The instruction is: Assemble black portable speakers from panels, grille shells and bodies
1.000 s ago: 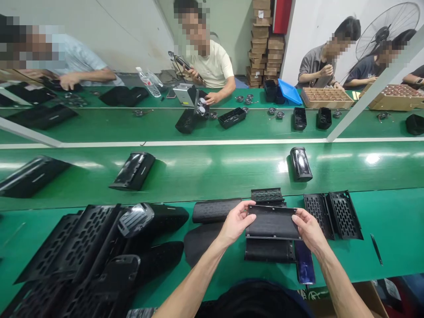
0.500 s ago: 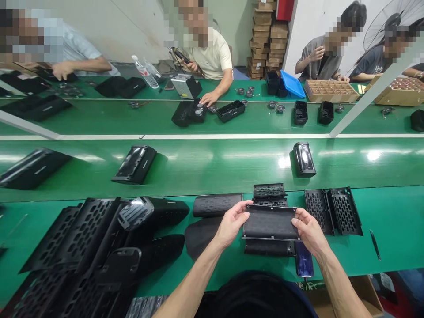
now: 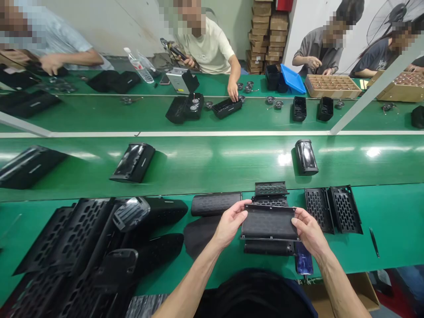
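A black rectangular panel is held up level between my two hands, above the near green table. My left hand pinches its left end, thumb on top. At its right end, my right hand grips the edge the same way. Beneath the panel lies another black part, partly hidden. Slotted black panels lie just behind it. Two more slotted panels rest to the right of my right hand. A dark blue phone-like object sits by my right wrist.
Stacked slotted panels and black housings fill the left of the table. A thin black tool lies at right. Black speaker units stand on the green strip beyond. Several people work across, one reaching to an open black case.
My hands and the panel have barely moved. Across the table, the middle person's hand has shifted right to the open black case. The view has shifted slightly.
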Action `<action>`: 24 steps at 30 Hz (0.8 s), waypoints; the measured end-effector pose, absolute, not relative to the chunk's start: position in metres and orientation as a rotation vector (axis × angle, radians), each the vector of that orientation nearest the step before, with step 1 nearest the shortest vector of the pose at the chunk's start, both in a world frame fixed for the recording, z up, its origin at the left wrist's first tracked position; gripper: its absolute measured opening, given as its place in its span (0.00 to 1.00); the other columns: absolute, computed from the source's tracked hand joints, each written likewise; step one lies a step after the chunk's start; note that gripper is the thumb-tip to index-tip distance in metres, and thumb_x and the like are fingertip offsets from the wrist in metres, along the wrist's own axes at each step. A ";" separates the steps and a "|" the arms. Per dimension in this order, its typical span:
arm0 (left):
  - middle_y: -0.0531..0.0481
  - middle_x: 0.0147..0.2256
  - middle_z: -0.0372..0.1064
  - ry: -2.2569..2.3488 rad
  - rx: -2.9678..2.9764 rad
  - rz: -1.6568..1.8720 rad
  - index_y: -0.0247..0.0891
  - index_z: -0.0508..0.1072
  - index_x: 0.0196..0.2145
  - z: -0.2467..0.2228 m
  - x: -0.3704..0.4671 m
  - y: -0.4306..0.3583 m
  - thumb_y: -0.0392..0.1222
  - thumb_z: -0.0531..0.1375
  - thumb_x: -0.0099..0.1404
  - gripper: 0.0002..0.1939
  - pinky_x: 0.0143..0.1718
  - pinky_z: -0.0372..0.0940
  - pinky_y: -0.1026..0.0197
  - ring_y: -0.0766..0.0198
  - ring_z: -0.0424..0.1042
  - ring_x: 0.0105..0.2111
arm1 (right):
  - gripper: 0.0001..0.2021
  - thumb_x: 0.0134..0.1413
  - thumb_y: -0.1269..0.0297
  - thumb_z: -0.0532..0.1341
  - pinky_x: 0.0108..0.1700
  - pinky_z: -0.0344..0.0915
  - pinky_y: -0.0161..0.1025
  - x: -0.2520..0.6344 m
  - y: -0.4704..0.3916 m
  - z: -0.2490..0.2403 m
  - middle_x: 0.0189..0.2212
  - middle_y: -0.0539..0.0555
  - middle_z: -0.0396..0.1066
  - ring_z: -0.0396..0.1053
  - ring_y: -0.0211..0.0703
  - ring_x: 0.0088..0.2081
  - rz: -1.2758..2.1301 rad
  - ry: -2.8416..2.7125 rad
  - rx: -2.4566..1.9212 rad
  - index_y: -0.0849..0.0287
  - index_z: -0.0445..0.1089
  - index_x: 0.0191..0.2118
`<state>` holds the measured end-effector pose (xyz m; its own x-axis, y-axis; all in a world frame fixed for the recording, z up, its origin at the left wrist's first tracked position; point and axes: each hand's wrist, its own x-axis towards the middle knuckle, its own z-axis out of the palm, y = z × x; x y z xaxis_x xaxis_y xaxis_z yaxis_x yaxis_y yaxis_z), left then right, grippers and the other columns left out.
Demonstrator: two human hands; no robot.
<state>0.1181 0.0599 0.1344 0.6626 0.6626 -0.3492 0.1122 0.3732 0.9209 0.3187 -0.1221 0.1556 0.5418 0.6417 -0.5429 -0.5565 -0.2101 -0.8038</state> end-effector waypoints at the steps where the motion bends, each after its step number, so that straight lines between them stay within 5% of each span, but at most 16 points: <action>1: 0.49 0.37 0.66 0.808 1.147 0.405 0.39 0.77 0.54 0.135 0.118 0.060 0.52 0.65 0.63 0.24 0.36 0.59 0.63 0.63 0.62 0.35 | 0.23 0.38 0.53 0.78 0.32 0.64 0.36 0.319 -0.122 0.156 0.34 0.50 0.72 0.67 0.41 0.32 1.102 -0.093 -1.411 0.52 0.75 0.40; 7: 0.47 0.41 0.70 0.793 1.132 0.414 0.40 0.78 0.53 0.138 0.116 0.061 0.49 0.67 0.61 0.24 0.40 0.61 0.63 0.60 0.65 0.40 | 0.23 0.37 0.55 0.79 0.34 0.65 0.35 0.318 -0.120 0.158 0.34 0.50 0.73 0.68 0.40 0.33 1.140 -0.065 -1.353 0.52 0.76 0.41; 16: 0.49 0.38 0.73 0.796 0.950 0.413 0.38 0.78 0.52 0.141 0.115 0.060 0.49 0.70 0.59 0.25 0.32 0.60 0.64 0.65 0.67 0.31 | 0.21 0.37 0.58 0.80 0.36 0.67 0.34 0.319 -0.119 0.155 0.34 0.49 0.73 0.69 0.40 0.34 1.156 0.014 -1.279 0.53 0.76 0.39; 20: 0.46 0.36 0.77 0.665 0.525 0.252 0.36 0.78 0.45 0.148 0.116 0.067 0.59 0.63 0.66 0.22 0.39 0.68 0.59 0.59 0.75 0.34 | 0.20 0.38 0.58 0.80 0.39 0.67 0.35 0.321 -0.119 0.157 0.35 0.49 0.73 0.69 0.40 0.36 1.223 -0.011 -1.235 0.52 0.77 0.40; 24: 0.39 0.37 0.80 0.567 0.262 -0.147 0.29 0.79 0.43 0.135 0.115 0.067 0.65 0.55 0.70 0.32 0.39 0.69 0.60 0.56 0.79 0.35 | 0.21 0.40 0.57 0.79 0.41 0.67 0.36 0.314 -0.112 0.157 0.35 0.49 0.73 0.70 0.40 0.36 1.399 -0.126 -1.158 0.52 0.77 0.41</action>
